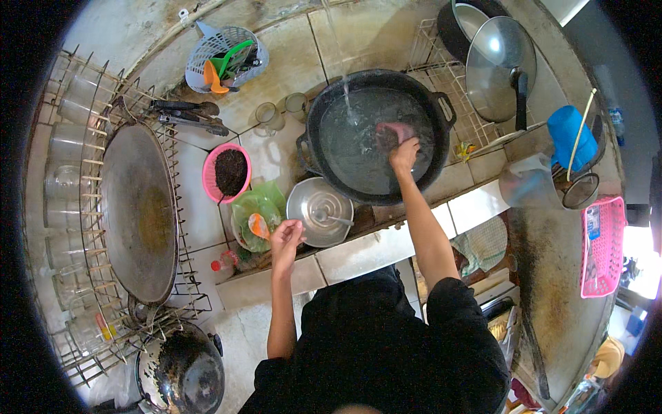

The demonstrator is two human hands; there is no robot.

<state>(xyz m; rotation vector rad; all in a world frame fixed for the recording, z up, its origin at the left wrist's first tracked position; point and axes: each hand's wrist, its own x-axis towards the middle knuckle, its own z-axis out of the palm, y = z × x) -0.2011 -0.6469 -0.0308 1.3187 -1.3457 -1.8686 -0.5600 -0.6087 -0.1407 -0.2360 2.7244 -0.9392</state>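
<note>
A wide black two-handled pan [441, 162] holds cloudy water, and a thin stream of water falls into it. My right hand [405, 153] reaches into the pan, its fingers closed on a wet pinkish cloth [395, 130]; whether it is a cloth or a sponge is not sharp. My left hand [286, 237] is raised in front of the counter with its fingers loosely curled, and I see nothing in them. Beside it an orange spoon [258, 224] lies over a green plastic bowl [256, 200]. A steel bowl [310, 195] with a spoon inside stands just right of that hand.
Two glass cups [269, 119] stand left of the pan. A pink basket [212, 164] holds dark scrubbing material. At the left, a wire rack [93, 234] carries a large round griddle [141, 214] and glasses. A lidded pot [500, 69] and blue mug [572, 138] are at the right.
</note>
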